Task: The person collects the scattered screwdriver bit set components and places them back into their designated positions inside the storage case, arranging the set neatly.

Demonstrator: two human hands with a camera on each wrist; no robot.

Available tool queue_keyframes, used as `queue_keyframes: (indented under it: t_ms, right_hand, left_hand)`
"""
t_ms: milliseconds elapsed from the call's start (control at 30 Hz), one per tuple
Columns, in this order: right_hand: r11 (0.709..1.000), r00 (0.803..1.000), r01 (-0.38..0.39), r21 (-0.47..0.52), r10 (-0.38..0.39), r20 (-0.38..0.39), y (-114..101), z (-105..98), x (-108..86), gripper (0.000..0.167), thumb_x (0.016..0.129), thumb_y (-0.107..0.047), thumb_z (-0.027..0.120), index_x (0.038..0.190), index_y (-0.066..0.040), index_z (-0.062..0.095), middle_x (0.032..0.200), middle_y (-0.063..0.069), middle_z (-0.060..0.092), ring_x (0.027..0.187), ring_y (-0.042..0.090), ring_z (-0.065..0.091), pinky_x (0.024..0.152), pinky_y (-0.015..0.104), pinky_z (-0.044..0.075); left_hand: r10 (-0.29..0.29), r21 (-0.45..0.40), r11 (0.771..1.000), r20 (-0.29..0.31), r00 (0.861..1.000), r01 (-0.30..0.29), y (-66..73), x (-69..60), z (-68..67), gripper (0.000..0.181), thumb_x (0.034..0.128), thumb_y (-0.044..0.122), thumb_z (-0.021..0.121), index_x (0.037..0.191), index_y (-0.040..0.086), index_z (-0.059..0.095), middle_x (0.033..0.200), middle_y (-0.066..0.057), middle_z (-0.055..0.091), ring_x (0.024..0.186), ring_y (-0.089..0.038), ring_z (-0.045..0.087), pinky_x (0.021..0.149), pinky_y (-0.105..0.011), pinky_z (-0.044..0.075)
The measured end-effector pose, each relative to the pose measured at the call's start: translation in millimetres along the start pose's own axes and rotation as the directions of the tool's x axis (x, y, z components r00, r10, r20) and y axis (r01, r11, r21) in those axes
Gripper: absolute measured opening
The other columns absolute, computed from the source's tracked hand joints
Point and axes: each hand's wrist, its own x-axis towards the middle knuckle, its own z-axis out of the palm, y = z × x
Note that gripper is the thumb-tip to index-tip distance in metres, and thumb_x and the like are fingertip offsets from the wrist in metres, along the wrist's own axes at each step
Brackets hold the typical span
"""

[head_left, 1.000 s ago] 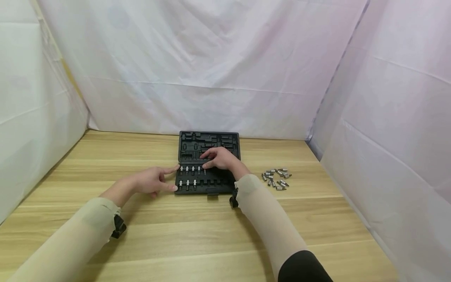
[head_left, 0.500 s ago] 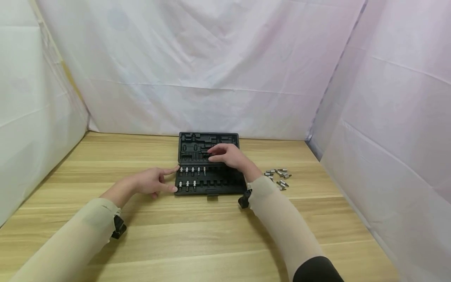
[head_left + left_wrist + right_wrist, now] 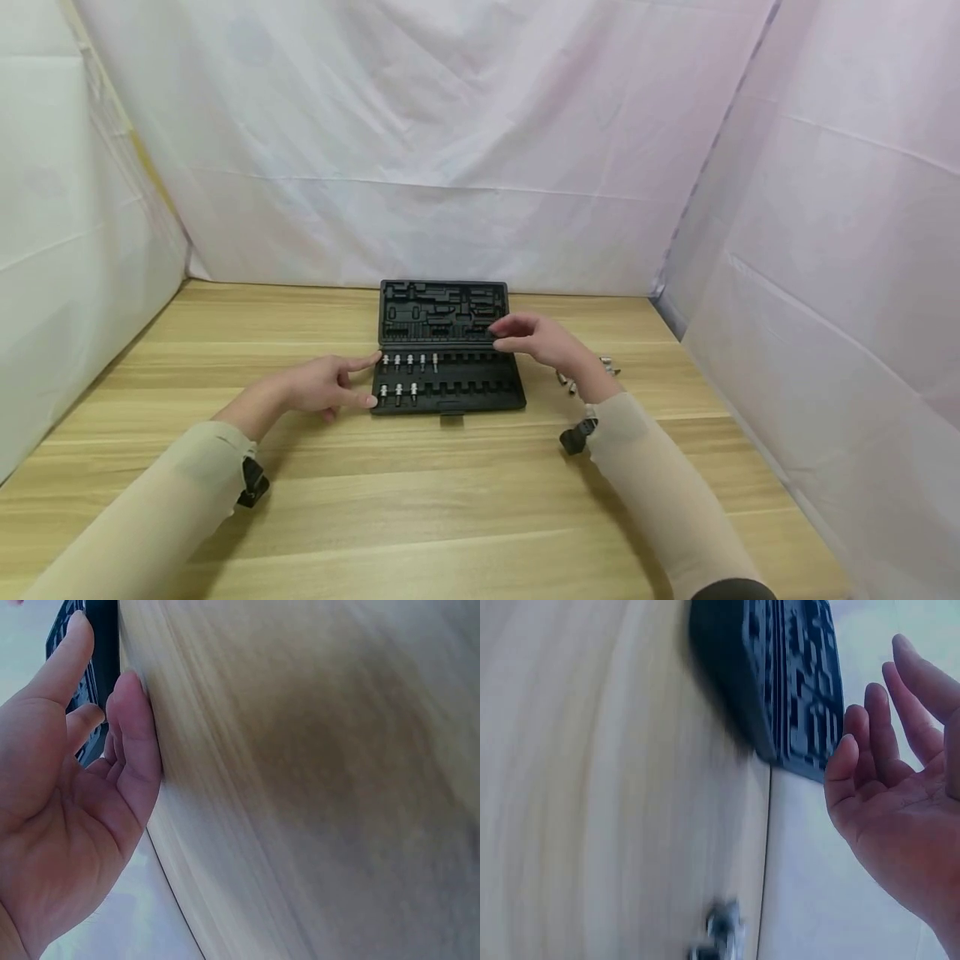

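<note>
A black tool case lies unfolded on the table. Silver bit sockets stand in the left part of its two slotted rows, several in the back row and 3 in the front row; the slots to their right are bare. My left hand touches the case's left edge with thumb and index finger spread, as the left wrist view also shows. Above the right end of the case hovers my right hand, its fingers loosely bent and nothing in them, seen from the palm side in the right wrist view.
Several loose bit sockets lie on the wooden table right of the case, partly hidden behind the right forearm. White cloth sheets enclose the table at the back and both sides.
My right hand has let go of a bit socket in the back row, risen, and moved right across the case. The left hand stays at the case's left edge.
</note>
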Motion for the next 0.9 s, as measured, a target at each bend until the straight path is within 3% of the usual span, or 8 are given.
queue_keyframes:
  t_ms: [233,400,533,633,733,900]
  right_hand:
    - [0.999,1.0,0.009,-0.053,-0.01,-0.028,22.5,-24.0,-23.5,0.04,0.106,-0.034,0.076,0.142,-0.017,0.072,0.137,0.01,0.071,0.127,0.03,0.065,0.109,0.057,0.054]
    - [0.999,1.0,-0.005,-0.053,0.004,-0.029,35.9,-41.9,-42.7,0.042,0.106,-0.03,0.075,0.143,-0.012,0.07,0.136,0.015,0.071,0.121,0.027,0.067,0.104,0.049,0.058]
    - [0.998,0.999,-0.026,-0.057,0.023,-0.048,46.0,-57.6,-56.8,0.043,0.107,-0.03,0.074,0.144,-0.008,0.069,0.133,0.014,0.072,0.113,0.028,0.067,0.093,0.046,0.058]
    - [0.997,0.997,-0.036,-0.068,0.031,-0.073,56.1,-71.0,-65.9,0.045,0.105,-0.033,0.076,0.142,-0.008,0.07,0.132,0.014,0.073,0.111,0.025,0.068,0.093,0.045,0.058]
    - [0.995,0.995,-0.041,-0.095,0.032,-0.099,67.2,-85.1,-74.0,0.045,0.104,-0.034,0.077,0.14,-0.007,0.071,0.136,0.017,0.073,0.113,0.019,0.068,0.101,0.043,0.054]
    - [0.986,0.991,-0.071,-0.148,0.053,-0.122,80.8,-106.6,-87.2,0.043,0.104,-0.034,0.077,0.135,-0.005,0.073,0.133,0.015,0.074,0.109,0.017,0.067,0.098,0.044,0.053]
  left_hand:
    - [0.003,0.006,1.0,-0.002,1.0,-0.003,-0.8,0.6,-0.5,0.097,0.1024,0.042,0.079,0.177,0.021,0.021,0.093,-0.012,0.058,0.07,-0.019,0.057,0.067,-0.036,0.059]
    - [0.004,0.019,1.0,-0.006,1.0,-0.004,-1.4,0.2,-0.8,0.096,0.1025,0.043,0.079,0.177,0.021,0.022,0.094,-0.012,0.059,0.069,-0.019,0.058,0.066,-0.035,0.059]
    - [0.007,0.018,1.0,-0.008,1.0,-0.006,-2.9,0.1,0.0,0.096,0.102,0.044,0.079,0.177,0.022,0.022,0.094,-0.013,0.059,0.069,-0.019,0.058,0.066,-0.035,0.059]
    - [0.001,0.013,1.0,-0.013,1.0,0.0,-3.2,0.1,0.5,0.097,0.1013,0.044,0.08,0.177,0.024,0.023,0.095,-0.013,0.059,0.07,-0.019,0.058,0.067,-0.035,0.06]
    - [0.0,0.012,1.0,-0.014,1.0,0.0,-3.5,0.0,0.6,0.097,0.1012,0.045,0.08,0.177,0.024,0.023,0.095,-0.013,0.059,0.07,-0.019,0.058,0.068,-0.036,0.06]
    - [0.006,0.012,1.0,-0.015,1.0,-0.006,-3.9,0.6,0.8,0.096,0.1011,0.045,0.08,0.176,0.024,0.024,0.095,-0.013,0.059,0.071,-0.02,0.059,0.069,-0.036,0.06]
